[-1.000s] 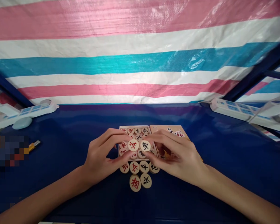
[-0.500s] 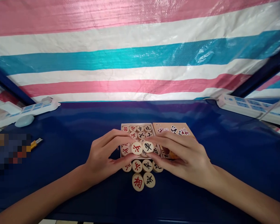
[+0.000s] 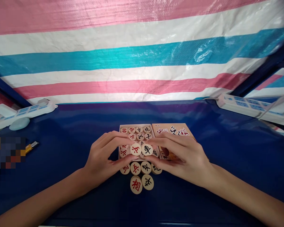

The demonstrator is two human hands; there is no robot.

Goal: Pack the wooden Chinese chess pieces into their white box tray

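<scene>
My left hand (image 3: 106, 154) is closed, thumb and fingers pinching a round Chinese chess piece with a red character (image 3: 135, 149). Opposite it, my right hand (image 3: 180, 154) pinches a chess piece with a black character (image 3: 147, 149). The two held pieces sit side by side, edges close together, above the near part of a white box (image 3: 120, 142) filled with rows of pieces. My fingers and the held pieces hide part of that box. In front of it stand several more pieces, among them a red-marked piece (image 3: 136, 184) and a black-marked piece (image 3: 147, 182) nearest me.
A printed cardboard lid (image 3: 168, 126) lies right of the box, partly under my right hand. Power strips stand at the left (image 3: 35, 109) and right (image 3: 241, 103) of the blue table (image 3: 85, 198). A yellow utility knife (image 3: 31, 147) lies far left. Behind hangs a striped sheet (image 3: 132, 60).
The whole view has shifted slightly, so the table things appear a little further left. Both hands keep their pinch on the same two pieces.
</scene>
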